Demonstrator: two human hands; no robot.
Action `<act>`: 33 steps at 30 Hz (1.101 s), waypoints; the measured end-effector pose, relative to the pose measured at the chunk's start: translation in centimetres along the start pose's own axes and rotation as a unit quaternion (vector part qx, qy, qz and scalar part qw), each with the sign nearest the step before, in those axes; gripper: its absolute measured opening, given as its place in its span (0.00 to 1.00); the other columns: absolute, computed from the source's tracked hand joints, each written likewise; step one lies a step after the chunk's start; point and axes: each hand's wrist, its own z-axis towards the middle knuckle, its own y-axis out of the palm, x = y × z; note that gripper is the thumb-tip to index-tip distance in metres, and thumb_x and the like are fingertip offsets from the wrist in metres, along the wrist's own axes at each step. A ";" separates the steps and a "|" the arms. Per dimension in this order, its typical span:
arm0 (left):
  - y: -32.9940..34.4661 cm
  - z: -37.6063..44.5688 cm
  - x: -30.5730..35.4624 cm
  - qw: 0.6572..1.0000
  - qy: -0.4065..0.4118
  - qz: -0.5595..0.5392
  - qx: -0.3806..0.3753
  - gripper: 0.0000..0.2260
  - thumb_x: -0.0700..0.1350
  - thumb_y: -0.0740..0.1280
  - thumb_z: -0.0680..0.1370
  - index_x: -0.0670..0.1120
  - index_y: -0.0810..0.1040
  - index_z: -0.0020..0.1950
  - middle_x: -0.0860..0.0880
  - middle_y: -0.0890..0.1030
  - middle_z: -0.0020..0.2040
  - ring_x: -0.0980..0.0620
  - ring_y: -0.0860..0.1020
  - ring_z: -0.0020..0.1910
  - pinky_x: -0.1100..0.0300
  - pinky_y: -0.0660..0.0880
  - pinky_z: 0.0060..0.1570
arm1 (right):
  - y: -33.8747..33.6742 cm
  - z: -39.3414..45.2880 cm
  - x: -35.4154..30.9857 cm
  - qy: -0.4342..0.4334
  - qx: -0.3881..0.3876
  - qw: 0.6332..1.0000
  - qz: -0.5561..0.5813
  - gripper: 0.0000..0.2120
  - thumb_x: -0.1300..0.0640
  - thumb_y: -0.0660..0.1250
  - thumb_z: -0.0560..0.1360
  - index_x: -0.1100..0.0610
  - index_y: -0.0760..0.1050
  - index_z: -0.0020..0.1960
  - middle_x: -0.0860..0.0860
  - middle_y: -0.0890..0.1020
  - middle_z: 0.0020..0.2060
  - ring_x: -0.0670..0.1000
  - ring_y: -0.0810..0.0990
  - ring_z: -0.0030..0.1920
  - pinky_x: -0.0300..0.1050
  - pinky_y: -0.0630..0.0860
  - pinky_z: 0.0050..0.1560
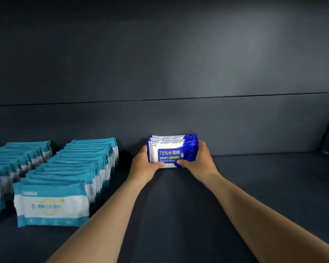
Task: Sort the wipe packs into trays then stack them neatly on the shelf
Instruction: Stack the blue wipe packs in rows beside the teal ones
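We've got a small bundle of blue alcohol wipe packs [172, 151], 3 or so, standing upright on edge at frame centre, far back on the dark shelf [254, 186], close to or against the back panel [160, 118]. Left hand [143, 164] and right hand [198, 160] clamp it from either side, fingers curled round the ends, thumbs pressing the front face. We judge that squeeze is there to keep the packs flush w/ each other so they sit as one squared block.

Packs: soft, glossy film pouches, white body w/ blue label, crimped edges; likely to slump or fan out if let go loosely.

Lower left of frame: two long rows of teal wipe packs [74, 168], also upright, front-to-back like files, so the blue ones prob. start a new row beside them, well apart.

Shelf is matte, flat, dark grey. No tray visible.
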 end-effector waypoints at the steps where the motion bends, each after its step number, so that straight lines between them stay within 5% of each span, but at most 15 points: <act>1: 0.1 0.1 0.0 1.000 0.002 0.002 0.001 0.26 0.39 0.75 0.69 0.47 0.71 0.64 0.50 0.79 0.59 0.53 0.77 0.54 0.62 0.71 0.51 | 0.1 0.1 0.0 -0.002 0.000 1.000 -0.017 0.41 0.58 0.78 0.66 0.54 0.59 0.72 0.50 0.67 0.67 0.50 0.67 0.68 0.48 0.69 0.67; 5: 0.1 0.2 0.2 1.000 -0.002 0.013 0.000 0.24 0.40 0.75 0.69 0.47 0.73 0.63 0.51 0.79 0.58 0.53 0.77 0.53 0.62 0.70 0.51 | 0.1 0.3 0.0 -0.005 0.017 1.000 -0.018 0.41 0.57 0.78 0.66 0.55 0.59 0.72 0.51 0.66 0.67 0.51 0.67 0.68 0.48 0.68 0.68; 9: 0.0 -0.1 0.3 1.000 -0.021 0.005 -0.001 0.20 0.43 0.74 0.71 0.46 0.74 0.61 0.49 0.80 0.57 0.52 0.78 0.54 0.56 0.75 0.54 | -0.1 -0.1 -0.4 -0.010 0.021 1.000 0.007 0.35 0.57 0.75 0.70 0.56 0.60 0.71 0.51 0.66 0.66 0.50 0.69 0.66 0.39 0.68 0.57; 18: -0.3 -0.3 0.5 0.999 -0.028 0.016 0.005 0.21 0.46 0.74 0.72 0.47 0.73 0.62 0.49 0.79 0.58 0.52 0.78 0.55 0.54 0.76 0.55 | -0.4 -0.1 -0.2 -0.007 0.037 0.999 0.013 0.36 0.54 0.74 0.71 0.56 0.59 0.72 0.52 0.67 0.68 0.50 0.69 0.67 0.45 0.71 0.62; 22: -1.0 -1.9 1.1 0.997 -0.013 0.066 0.025 0.26 0.47 0.73 0.71 0.45 0.70 0.67 0.46 0.75 0.63 0.49 0.75 0.61 0.53 0.71 0.63 | -2.3 -1.5 0.0 -0.003 0.056 0.995 -0.076 0.39 0.50 0.73 0.71 0.57 0.56 0.74 0.54 0.63 0.71 0.54 0.62 0.72 0.50 0.64 0.70; 26: -2.7 -4.9 3.5 0.982 -0.008 0.188 0.004 0.33 0.49 0.68 0.76 0.39 0.58 0.75 0.42 0.64 0.72 0.46 0.63 0.72 0.58 0.60 0.67 | -6.1 -4.8 -0.4 -0.021 0.051 0.978 -0.202 0.35 0.46 0.71 0.72 0.57 0.60 0.73 0.55 0.65 0.68 0.57 0.63 0.69 0.51 0.63 0.68; 33: -5.5 -13.8 8.7 0.936 0.088 0.328 -0.093 0.30 0.54 0.68 0.75 0.45 0.62 0.73 0.45 0.66 0.69 0.47 0.66 0.69 0.56 0.65 0.65 | -13.5 -14.8 -3.5 -0.079 0.033 0.930 -0.358 0.35 0.38 0.67 0.72 0.54 0.62 0.72 0.53 0.67 0.66 0.56 0.63 0.68 0.52 0.64 0.65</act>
